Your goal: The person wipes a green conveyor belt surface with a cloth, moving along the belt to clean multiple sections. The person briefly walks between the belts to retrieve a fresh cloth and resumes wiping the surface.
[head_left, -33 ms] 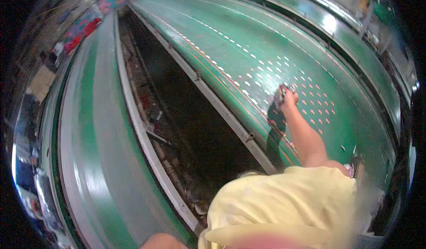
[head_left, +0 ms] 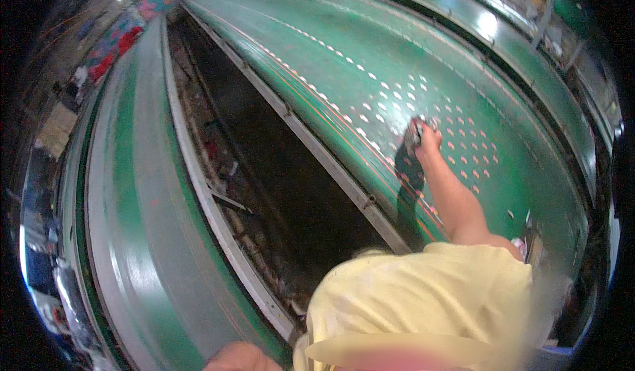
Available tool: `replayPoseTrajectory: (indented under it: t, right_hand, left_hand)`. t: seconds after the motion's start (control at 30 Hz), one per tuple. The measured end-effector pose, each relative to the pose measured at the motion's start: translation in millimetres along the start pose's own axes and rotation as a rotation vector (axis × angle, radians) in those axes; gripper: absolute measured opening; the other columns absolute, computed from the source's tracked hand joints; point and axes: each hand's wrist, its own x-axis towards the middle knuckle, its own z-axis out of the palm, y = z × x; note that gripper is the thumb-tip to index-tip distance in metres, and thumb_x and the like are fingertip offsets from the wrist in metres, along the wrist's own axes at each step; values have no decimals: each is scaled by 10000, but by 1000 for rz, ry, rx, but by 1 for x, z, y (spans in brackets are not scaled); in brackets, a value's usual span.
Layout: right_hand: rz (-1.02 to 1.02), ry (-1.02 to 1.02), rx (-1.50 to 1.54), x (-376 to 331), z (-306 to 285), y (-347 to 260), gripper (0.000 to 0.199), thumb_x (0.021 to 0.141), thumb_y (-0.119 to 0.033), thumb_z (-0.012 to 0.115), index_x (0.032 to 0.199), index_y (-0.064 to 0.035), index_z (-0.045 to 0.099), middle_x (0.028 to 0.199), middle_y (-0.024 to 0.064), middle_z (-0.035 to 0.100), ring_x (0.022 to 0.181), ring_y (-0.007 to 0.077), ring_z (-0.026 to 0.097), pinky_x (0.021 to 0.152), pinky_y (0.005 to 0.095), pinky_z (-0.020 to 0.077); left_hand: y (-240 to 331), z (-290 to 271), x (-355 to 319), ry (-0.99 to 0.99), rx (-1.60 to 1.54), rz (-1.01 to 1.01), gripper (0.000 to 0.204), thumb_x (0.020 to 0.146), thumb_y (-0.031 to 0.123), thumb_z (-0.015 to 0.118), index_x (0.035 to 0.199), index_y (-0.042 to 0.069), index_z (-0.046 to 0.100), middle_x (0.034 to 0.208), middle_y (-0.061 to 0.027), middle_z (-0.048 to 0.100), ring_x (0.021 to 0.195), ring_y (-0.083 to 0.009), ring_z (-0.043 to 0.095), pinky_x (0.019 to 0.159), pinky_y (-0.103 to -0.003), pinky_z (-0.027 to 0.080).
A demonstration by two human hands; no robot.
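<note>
My right hand (head_left: 426,138) reaches out over a long green table (head_left: 344,34) and is closed around a small dark object (head_left: 414,133) pressed onto the surface. Rows of small white and pink marks (head_left: 456,146) dot the green surface around the hand. The arm's shadow falls to the left of it. My yellow shirt (head_left: 423,298) fills the lower middle. A skin-coloured patch at the bottom edge, likely my left hand (head_left: 239,359), lies next to the near green table; its fingers are cut off.
A dark gap (head_left: 264,172) with debris and metal rails runs between the two green tables. A second green table (head_left: 132,225) lies at the left. Coloured cloth (head_left: 126,40) is piled at the far left end.
</note>
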Motion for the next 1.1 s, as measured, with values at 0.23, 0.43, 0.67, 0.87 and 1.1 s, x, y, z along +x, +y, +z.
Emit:
replayPoseTrajectory:
  t: [0.23,0.43,0.67,0.87,1.1]
  right_hand:
    - [-399,173,-971,22,-82,27,659,967,-212,852,1539,11,613,1348,224,738,1221,387,721,1079,486,578]
    - [-516,343,-1050,18,-107,23,672,1021,-348,799,1551,26,625,1535,273,639,1400,423,633,1177,498,511]
    - [-436,390,-1310,18,-17,71,835,999,-596,748,1627,-71,580,1716,265,474,1626,447,389,1305,594,348]
    - [-277,616,-1538,62,67,96,1037,847,-723,818,1645,-112,563,1824,218,308,1693,461,228,1302,693,289]
    - [-484,126,-1655,97,233,191,722,903,-696,756,1312,-105,822,1679,245,531,1600,453,424,1292,534,395]
  left_hand:
    - [-89,-108,57,-345,-144,-149,441,967,517,862,1094,96,838,1151,-97,828,946,-451,763,804,-642,583]
    - [-216,-200,62,-269,-182,-260,655,874,390,965,1347,-16,763,1223,-236,820,1060,-395,804,889,-469,623]
    - [-300,-303,4,-99,-70,-591,648,818,257,974,1372,2,755,1241,-159,820,1181,-296,777,1067,-421,579]
    - [-318,-413,-75,161,104,-861,574,855,144,900,1388,7,738,1258,-140,813,1193,-253,772,1091,-412,574]
    - [-412,-493,-36,59,428,-715,394,919,49,844,1299,2,753,1144,-154,791,1073,-271,781,961,-381,612]
